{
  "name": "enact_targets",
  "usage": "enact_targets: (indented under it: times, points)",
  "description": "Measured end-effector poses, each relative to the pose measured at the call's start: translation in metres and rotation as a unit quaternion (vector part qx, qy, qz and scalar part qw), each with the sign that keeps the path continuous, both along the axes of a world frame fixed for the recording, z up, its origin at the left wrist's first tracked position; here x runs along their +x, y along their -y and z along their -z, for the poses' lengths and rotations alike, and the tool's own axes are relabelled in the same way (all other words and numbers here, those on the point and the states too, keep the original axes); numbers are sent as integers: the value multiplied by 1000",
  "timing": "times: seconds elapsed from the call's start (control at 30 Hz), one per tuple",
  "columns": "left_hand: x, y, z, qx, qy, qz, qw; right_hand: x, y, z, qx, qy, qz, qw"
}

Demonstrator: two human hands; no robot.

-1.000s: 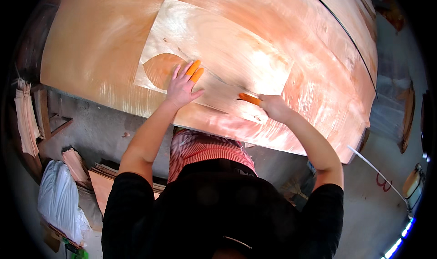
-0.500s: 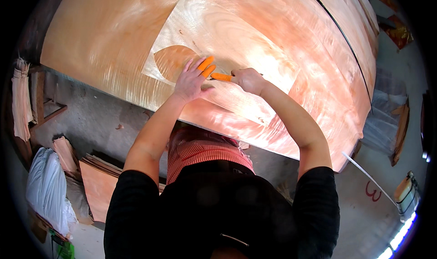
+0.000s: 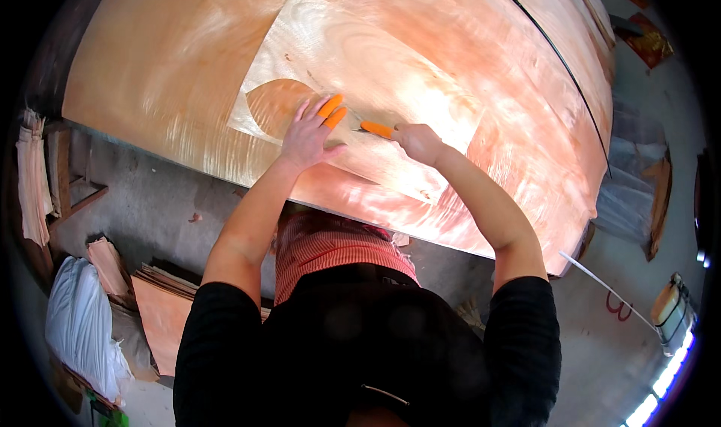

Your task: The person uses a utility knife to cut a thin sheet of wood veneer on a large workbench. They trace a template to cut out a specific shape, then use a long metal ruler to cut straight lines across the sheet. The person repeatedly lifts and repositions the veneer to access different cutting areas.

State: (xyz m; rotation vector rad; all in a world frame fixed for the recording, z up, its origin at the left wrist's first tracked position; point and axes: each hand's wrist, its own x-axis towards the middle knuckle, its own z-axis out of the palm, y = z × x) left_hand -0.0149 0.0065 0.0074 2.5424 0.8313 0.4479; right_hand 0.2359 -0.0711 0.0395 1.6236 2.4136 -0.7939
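Observation:
A large reddish veneer sheet (image 3: 188, 59) covers the wide table. On it lies a paler veneer patch (image 3: 360, 66) with a rounded cut-out (image 3: 274, 104) at its near left corner. My left hand (image 3: 308, 135) presses flat on the patch beside the cut-out, two fingers capped in orange finger guards (image 3: 331, 111). My right hand (image 3: 419, 141) grips an orange-handled knife (image 3: 375, 129), its tip pointing left toward my left fingers and resting on the patch.
A dark line (image 3: 556, 59) runs across the sheet at the right. Stacked veneer pieces (image 3: 161, 307) and a white sack (image 3: 75, 322) lie on the floor at the left. More scraps (image 3: 34, 172) hang at the far left. A hose (image 3: 601, 284) crosses the floor at the right.
My right hand with the knife has moved left along the patch toward my left hand. The left hand stays pressed near the cut-out.

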Motion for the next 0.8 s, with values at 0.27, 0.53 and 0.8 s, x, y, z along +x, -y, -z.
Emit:
enact_targets:
  times: [0.27,0.53,0.8]
  points:
    - [3,0,-1,7,35,-5,999,15,49,8,15,54,78,995]
    - [3,2,-1,21,41,-1,999,10,76,6,-58,105,152,981]
    - [22,33,12,122,-35,117,985,7,78,6,-10,104,150,983]
